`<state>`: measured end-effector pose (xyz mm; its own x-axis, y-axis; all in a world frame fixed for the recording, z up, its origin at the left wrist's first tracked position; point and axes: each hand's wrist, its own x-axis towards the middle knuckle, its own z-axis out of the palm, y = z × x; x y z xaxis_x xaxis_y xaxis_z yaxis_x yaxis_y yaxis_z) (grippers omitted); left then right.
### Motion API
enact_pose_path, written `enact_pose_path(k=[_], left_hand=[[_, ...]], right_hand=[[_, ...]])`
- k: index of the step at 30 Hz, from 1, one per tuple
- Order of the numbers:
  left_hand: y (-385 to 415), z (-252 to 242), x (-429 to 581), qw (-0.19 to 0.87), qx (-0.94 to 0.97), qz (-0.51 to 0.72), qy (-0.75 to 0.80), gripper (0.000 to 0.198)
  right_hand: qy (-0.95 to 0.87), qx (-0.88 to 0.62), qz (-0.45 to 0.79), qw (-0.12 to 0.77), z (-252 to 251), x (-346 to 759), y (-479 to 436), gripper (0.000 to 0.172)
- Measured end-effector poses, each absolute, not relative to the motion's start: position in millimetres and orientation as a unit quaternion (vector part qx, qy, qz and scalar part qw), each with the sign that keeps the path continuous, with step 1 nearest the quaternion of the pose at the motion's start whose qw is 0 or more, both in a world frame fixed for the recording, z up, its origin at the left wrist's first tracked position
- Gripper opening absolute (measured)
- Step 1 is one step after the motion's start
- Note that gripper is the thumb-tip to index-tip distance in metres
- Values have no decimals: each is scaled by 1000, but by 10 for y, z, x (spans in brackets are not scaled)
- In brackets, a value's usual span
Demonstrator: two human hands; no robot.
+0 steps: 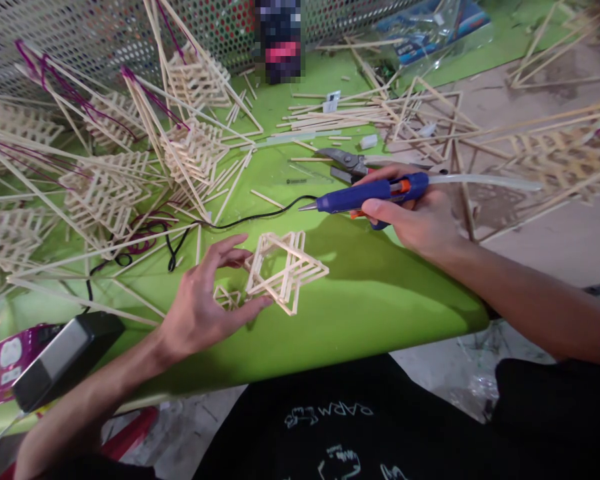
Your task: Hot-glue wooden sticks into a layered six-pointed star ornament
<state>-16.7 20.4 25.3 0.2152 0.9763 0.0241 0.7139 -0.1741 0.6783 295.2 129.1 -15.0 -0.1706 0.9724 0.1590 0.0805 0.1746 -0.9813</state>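
My right hand [420,217] grips a blue glue gun [367,195] with an orange trigger; its metal tip points left above the green table [380,293]. A clear glue stick juts out behind it. My left hand [205,303] lies with fingers spread beside a small stacked wooden-stick frame [285,267], fingertips touching its left side. A smaller stick piece [227,297] sits under that hand's fingers.
Several finished stick structures with purple thread [105,167] crowd the left of the table. Loose sticks [330,117] and metal pliers [347,163] lie behind the gun. A black cord [220,223] crosses the table. A black-grey box [60,360] sits near left. The table edge curves close to me.
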Motion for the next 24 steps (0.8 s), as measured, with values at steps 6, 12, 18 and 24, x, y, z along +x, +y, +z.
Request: enact_pose_path(k=[6, 12, 18, 24], left_hand=[[184, 308, -158, 210, 750, 246, 577, 83], [187, 325, -155, 129, 789, 260, 542, 86], [228, 292, -217, -25, 847, 286, 448, 94], [209, 269, -358, -122, 863, 303, 385, 86]], right_hand=[[-592, -420, 485, 488, -210, 2961, 1311, 27], [-594, -417, 484, 490, -190, 2959, 1310, 26], [-587, -415, 482, 501, -194, 2948, 1316, 23], [-587, -420, 470, 508, -202, 2945, 1327, 24]])
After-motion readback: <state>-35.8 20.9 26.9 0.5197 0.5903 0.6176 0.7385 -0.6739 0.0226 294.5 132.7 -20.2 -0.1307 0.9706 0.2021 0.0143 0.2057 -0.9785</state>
